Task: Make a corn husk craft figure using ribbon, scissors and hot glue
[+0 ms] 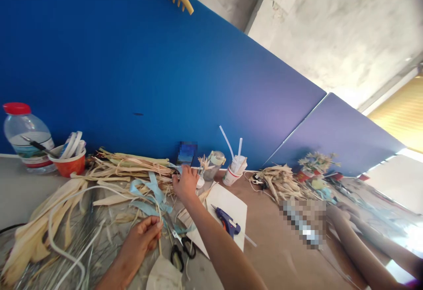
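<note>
My left hand (142,235) is closed, with thumb and forefinger pinching a thin pale stem (160,247) that runs up and down through the fingers. Beyond it, my right hand (186,184) reaches over the right end of a heap of dried corn husks (132,169), fingers apart and partly hidden from me. A phone (187,152) leans against the blue panel just behind that hand. Light blue ribbon strips (153,188) lie between my hands. Black-handled scissors (178,241) rest beside my left hand, above a pale petal-shaped piece (164,274).
A blue glue gun (228,223) lies on white card (236,199) beside my right forearm. Behind are a clear cup (214,166) and a straw-filled cup (232,173). At left stand a red tub (70,164) and a bottle (29,140). Another person's arms (360,232) reach in.
</note>
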Demonstrator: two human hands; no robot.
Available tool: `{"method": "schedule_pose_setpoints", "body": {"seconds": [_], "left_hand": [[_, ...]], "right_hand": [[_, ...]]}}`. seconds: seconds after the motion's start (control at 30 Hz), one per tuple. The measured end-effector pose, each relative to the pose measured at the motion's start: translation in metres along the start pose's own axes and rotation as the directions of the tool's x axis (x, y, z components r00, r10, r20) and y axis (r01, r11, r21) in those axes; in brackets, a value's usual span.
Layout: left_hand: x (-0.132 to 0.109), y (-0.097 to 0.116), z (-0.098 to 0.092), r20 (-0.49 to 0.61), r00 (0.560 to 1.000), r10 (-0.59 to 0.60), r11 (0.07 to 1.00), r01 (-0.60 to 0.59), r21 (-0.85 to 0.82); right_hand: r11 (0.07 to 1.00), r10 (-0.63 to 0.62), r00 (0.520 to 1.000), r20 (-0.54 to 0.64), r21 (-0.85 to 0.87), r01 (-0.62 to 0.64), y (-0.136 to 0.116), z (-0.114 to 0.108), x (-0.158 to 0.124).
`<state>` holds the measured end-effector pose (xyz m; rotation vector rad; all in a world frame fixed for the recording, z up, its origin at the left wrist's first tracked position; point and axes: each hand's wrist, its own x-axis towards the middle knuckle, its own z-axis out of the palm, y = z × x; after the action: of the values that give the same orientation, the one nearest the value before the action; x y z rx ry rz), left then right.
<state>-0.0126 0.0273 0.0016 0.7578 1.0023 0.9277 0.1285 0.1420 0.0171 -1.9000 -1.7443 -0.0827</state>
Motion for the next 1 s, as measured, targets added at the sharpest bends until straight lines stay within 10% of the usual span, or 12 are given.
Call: {"method": "schedule_pose_setpoints", "body": {"seconds": [0.27, 0.57, 0.8, 1.0], "left_hand": [[-0.002, 0.002, 0.0, 0.0, 1.0, -0.009, 1.0, 0.009, -0.006], [-0.001, 0.002, 0.0, 0.007, 1.0, -0.019, 1.0, 0.019, -0.007], [-0.001, 0.0, -0.002, 0.01, 1.0, -0.019, 1.0, 0.019, 0.016], [0.0, 0.001, -0.003, 0.006, 0.999, -0.039, 0.999, 0.039, 0.01]], "right_hand": [[0.97, -0.217, 0.971, 0.098, -0.092, 0.226, 0.009, 0.001, 0.021], [0.966, -0.235, 0.968, -0.083, -0.132, 0.223, 0.025, -0.03, 0.037], [0.871, -0.419, 0.891, 0.175, -0.198, 0.449, 0.039, -0.015, 0.021], [0.854, -0.437, 0.893, 0.108, -0.264, 0.449, 0.036, -0.016, 0.043]]}}
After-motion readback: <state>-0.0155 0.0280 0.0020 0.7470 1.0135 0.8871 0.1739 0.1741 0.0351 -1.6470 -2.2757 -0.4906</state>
